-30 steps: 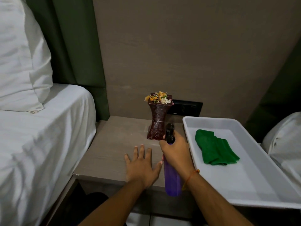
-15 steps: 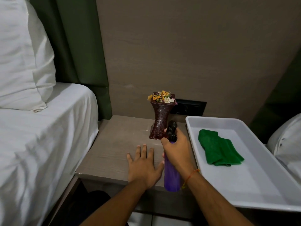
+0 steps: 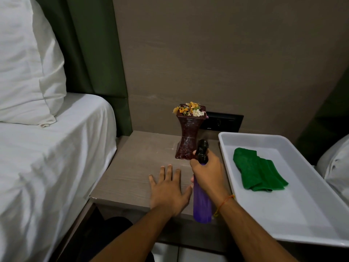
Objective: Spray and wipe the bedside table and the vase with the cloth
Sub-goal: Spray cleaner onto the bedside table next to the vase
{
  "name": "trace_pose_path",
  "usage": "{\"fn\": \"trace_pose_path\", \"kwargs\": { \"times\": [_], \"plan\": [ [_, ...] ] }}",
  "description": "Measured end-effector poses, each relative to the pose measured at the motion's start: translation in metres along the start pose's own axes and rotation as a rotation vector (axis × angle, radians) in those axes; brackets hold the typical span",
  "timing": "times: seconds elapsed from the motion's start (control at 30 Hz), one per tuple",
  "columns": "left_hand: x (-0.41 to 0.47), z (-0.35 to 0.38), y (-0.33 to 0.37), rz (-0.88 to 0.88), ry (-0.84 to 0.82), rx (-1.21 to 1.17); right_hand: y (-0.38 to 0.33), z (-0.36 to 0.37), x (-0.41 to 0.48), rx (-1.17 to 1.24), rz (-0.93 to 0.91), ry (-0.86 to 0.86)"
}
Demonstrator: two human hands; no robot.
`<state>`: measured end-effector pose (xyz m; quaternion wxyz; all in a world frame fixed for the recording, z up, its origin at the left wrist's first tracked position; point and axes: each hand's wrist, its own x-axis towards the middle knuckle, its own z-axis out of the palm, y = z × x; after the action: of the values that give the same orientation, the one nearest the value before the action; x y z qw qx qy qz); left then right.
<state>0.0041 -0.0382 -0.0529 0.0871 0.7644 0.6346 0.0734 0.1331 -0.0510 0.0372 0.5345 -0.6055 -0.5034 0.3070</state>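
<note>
Head view: right hand (image 3: 206, 173) fingers grip spray bottle (image 3: 201, 203) before vase (image 3: 188, 135); left hand (image 3: 168, 190) flat, fingers spread.

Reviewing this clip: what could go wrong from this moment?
The spray bottle in the right hand points its nozzle close at the vase, so mist may wet the dried petals or the wall socket behind. The cloth lies in the tray; reaching over could knock the vase.

Matt wood-grain bedside table (image 3: 136, 167), glossy marbled stone-like vase (image 3: 188, 140), smooth plastic tray (image 3: 311, 214), napped green cloth (image 3: 258, 170)
</note>
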Motion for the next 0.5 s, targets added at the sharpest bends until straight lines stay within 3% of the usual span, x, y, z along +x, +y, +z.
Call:
{"fn": "trace_pose_path", "kwargs": {
  "times": [0.1,0.5],
  "plan": [
    [0.001,0.000,-0.001,-0.006,-0.004,-0.004,0.005,-0.002,-0.003,-0.103,0.032,-0.016],
    [0.002,-0.001,0.000,-0.010,0.000,0.011,0.007,-0.008,-0.009,-0.038,0.055,-0.016]
  ]
}}
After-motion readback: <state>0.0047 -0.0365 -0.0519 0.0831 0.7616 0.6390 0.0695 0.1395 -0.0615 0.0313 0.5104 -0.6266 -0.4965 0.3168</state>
